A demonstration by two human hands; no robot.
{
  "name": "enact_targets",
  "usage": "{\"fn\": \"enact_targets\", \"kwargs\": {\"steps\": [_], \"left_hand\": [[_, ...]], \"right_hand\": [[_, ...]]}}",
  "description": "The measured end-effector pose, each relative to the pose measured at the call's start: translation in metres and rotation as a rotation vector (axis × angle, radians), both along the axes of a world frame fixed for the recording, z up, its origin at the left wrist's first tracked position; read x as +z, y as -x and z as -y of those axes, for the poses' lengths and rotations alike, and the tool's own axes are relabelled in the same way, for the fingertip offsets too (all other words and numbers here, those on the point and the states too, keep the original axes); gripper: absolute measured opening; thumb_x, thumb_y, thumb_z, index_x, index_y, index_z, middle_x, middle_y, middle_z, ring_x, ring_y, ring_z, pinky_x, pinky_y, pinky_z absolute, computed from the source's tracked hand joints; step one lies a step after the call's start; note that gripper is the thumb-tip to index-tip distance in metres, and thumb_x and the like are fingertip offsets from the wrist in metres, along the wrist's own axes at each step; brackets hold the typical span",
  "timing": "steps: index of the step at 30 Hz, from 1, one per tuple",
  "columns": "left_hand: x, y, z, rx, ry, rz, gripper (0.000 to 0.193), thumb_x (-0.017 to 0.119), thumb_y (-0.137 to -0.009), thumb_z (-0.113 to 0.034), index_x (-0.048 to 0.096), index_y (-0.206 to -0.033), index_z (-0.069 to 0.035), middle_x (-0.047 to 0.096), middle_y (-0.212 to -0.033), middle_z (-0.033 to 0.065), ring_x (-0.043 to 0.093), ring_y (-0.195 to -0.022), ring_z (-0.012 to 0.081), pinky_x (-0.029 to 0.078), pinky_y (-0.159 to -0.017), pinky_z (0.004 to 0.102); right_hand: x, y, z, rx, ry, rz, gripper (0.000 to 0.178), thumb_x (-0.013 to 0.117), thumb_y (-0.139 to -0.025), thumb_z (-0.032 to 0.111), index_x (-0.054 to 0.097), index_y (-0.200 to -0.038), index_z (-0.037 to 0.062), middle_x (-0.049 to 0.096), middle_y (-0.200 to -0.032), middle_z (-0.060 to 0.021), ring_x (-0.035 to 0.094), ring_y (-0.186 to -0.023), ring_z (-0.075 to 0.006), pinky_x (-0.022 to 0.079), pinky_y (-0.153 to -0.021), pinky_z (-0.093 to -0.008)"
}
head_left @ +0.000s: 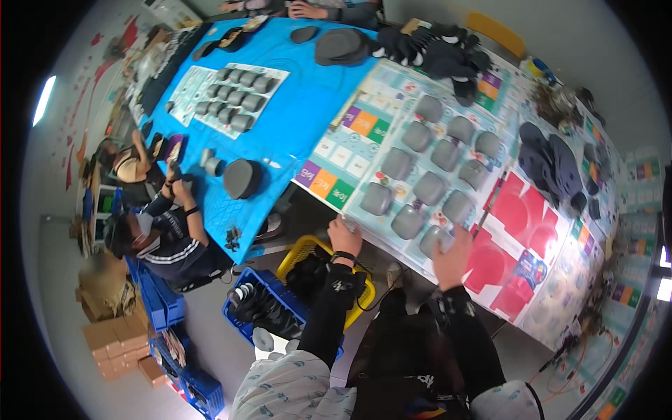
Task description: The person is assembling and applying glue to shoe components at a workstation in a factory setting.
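Note:
Several grey rounded, cup-like pieces (429, 188) stand in slanting rows on a pale printed sheet (376, 176) in front of me. At the near edge of the rows, my right hand (453, 259) has its fingers closed around the side of one grey piece (435, 240). My left hand (345, 238) is at the near left corner of the sheet, fingers curled in at the table edge. Whatever lies between those fingers, if anything, is too small to make out.
Red cut-out sheets (514, 213) and dark flat pieces (549, 161) lie to the right. Below the table edge stand a yellow basket (297, 250) and a blue crate (241, 325). Co-workers sit at the blue-covered table (301, 84), which holds more grey pieces (236, 91).

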State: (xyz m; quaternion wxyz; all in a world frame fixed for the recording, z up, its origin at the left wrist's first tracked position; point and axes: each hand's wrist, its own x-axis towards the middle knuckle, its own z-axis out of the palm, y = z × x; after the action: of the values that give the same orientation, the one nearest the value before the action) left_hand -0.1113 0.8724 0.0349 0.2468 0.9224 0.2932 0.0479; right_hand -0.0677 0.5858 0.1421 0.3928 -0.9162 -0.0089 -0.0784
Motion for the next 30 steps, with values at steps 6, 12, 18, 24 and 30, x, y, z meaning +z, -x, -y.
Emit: {"fn": "enact_targets", "kwargs": {"steps": [6, 12, 18, 24, 30], "left_hand": [[0.013, -0.021, 0.016, -0.139, -0.177, -0.163, 0.053, 0.072, -0.082, -0.021, 0.058, -0.126, 0.005, 0.060, -0.117, 0.0216, 0.052, -0.114, 0.0392, 0.044, -0.098, 0.0477], [-0.008, -0.050, -0.009, -0.130, -0.187, -0.130, 0.042, 0.074, -0.080, -0.017, 0.063, -0.116, 0.001, 0.061, -0.112, 0.0252, 0.056, -0.111, 0.0416, 0.047, -0.095, 0.0504], [-0.023, -0.054, -0.018, -0.107, -0.145, -0.151, 0.037, 0.074, -0.080, -0.018, 0.065, -0.111, 0.000, 0.056, -0.121, 0.0263, 0.055, -0.113, 0.0425, 0.045, -0.100, 0.0508], [-0.051, -0.057, -0.052, -0.138, -0.128, -0.075, 0.029, 0.075, -0.081, -0.018, 0.067, -0.102, 0.000, 0.067, -0.099, 0.0189, 0.061, -0.104, 0.0397, 0.051, -0.092, 0.0467], [-0.053, -0.068, -0.105, -0.140, 0.237, -0.118, 0.033, 0.076, -0.087, -0.019, 0.066, -0.106, 0.005, 0.072, -0.090, 0.0204, 0.073, -0.081, 0.0375, 0.059, -0.071, 0.0415]], "right_hand": [[-0.070, 0.062, 0.080, -0.228, -0.292, -0.639, 0.016, 0.062, -0.077, 0.002, 0.062, -0.091, -0.0047, 0.062, -0.081, -0.0190, 0.062, -0.085, -0.0347, 0.048, -0.093, -0.0407], [-0.112, 0.081, 0.069, -0.287, -0.112, -0.491, 0.017, 0.066, -0.079, 0.008, 0.062, -0.093, -0.0004, 0.065, -0.086, -0.0172, 0.065, -0.087, -0.0355, 0.050, -0.078, -0.0425], [-0.103, 0.081, 0.066, -0.249, -0.105, -0.579, 0.042, 0.066, -0.079, 0.007, 0.061, -0.119, -0.0057, 0.068, -0.100, -0.0203, 0.064, -0.102, -0.0374, 0.052, -0.089, -0.0446], [-0.091, 0.075, 0.048, -0.460, -0.302, -0.694, 0.037, 0.067, -0.081, 0.011, 0.061, -0.114, -0.0055, 0.069, -0.098, -0.0185, 0.067, -0.096, -0.0341, 0.052, -0.087, -0.0395], [-0.120, 0.061, 0.049, -0.469, -0.434, -0.854, 0.032, 0.069, -0.079, 0.013, 0.059, -0.104, -0.0051, 0.068, -0.094, -0.0201, 0.068, -0.092, -0.0305, 0.052, -0.080, -0.0377]]}}
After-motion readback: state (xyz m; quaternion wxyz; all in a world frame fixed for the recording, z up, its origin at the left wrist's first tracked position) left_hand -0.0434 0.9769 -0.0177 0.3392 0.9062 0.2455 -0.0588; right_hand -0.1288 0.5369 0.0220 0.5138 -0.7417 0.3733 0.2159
